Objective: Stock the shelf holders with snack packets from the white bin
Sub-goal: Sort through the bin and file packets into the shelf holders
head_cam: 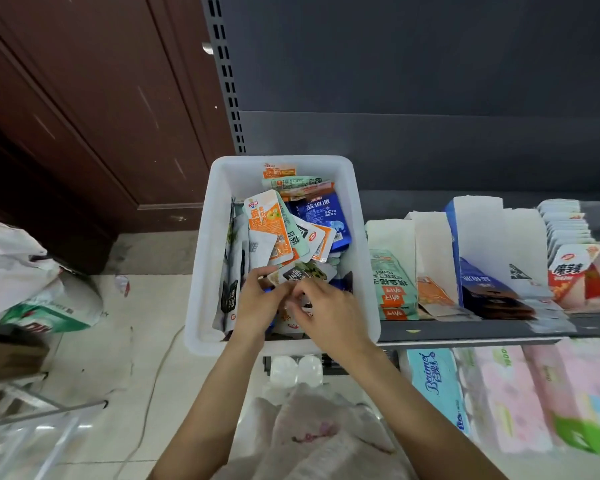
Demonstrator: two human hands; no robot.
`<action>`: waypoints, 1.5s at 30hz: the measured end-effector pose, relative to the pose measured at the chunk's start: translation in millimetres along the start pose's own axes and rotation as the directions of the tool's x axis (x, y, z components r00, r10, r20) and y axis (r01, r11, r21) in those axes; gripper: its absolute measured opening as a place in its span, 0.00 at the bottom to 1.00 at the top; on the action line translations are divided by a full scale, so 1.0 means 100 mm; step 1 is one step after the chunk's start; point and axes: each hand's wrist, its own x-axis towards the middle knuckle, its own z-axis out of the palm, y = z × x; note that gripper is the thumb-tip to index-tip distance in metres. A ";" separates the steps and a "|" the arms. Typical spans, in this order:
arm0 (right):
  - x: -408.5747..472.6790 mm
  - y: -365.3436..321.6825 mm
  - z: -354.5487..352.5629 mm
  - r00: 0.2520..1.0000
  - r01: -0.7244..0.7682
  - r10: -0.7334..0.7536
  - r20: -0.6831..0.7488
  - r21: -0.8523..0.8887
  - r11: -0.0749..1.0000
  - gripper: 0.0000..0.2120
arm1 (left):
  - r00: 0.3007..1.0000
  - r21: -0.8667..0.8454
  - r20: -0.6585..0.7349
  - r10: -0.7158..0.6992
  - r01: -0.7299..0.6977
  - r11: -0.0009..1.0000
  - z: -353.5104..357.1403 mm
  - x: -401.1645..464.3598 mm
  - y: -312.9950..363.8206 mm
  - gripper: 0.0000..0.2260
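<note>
Head cam: both hands are down in the white bin at 6 o'clock, left hand and right hand fingers pinching a dark-labelled snack packet together.

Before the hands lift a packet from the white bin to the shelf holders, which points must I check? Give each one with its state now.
1. Left hand and right hand are over the white bin: ok.
2. Dark green packet held at the fingers: ok.
3. Only one packet is held: cannot tell.
4. Packets remain in the bin: ok.
5. Shelf holders are within view, right of the bin: ok.
6. Free room in the matching holder: cannot tell.
</note>
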 end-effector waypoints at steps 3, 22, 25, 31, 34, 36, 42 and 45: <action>0.01 0.04 -0.18 0.986 -0.123 0.102 0.131 0.167 0.978 0.12 | 0.994 0.148 -0.025 0.105 -0.100 0.984 -0.12 0.00 0.03 0.10; -0.26 1.04 -1.94 0.836 -0.159 0.386 -0.391 0.500 0.851 0.14 | 0.540 0.201 0.625 0.563 -0.809 0.552 1.31 -0.35 1.18 0.19; -0.58 1.42 -2.22 0.718 -0.163 0.460 -0.523 0.517 0.841 0.17 | 0.457 0.162 0.685 0.567 -0.855 0.493 1.85 -0.31 1.07 0.17; -1.05 1.88 -2.40 0.632 -0.217 0.466 -0.620 0.436 0.874 0.19 | 0.323 0.159 0.743 0.586 -0.936 0.315 2.80 -0.27 0.86 0.09; -1.19 2.13 -2.36 0.602 -0.278 0.495 -0.627 0.417 0.866 0.18 | 0.302 0.224 0.794 0.527 -0.952 0.209 3.14 -0.31 0.74 0.09; -1.25 2.29 -2.29 0.589 -0.308 0.533 -0.608 0.440 0.843 0.17 | 0.331 0.291 0.814 0.477 -0.944 0.157 3.27 -0.32 0.66 0.10; -1.29 2.55 -2.02 0.651 -0.352 0.586 -0.482 0.492 0.796 0.13 | 0.394 0.429 0.829 0.397 -0.903 0.000 3.25 -0.23 0.46 0.14; -1.23 2.68 -1.93 0.759 -0.394 0.459 -0.461 0.236 0.888 0.09 | 0.355 0.395 0.843 0.404 -0.919 -0.017 3.19 -0.21 0.39 0.13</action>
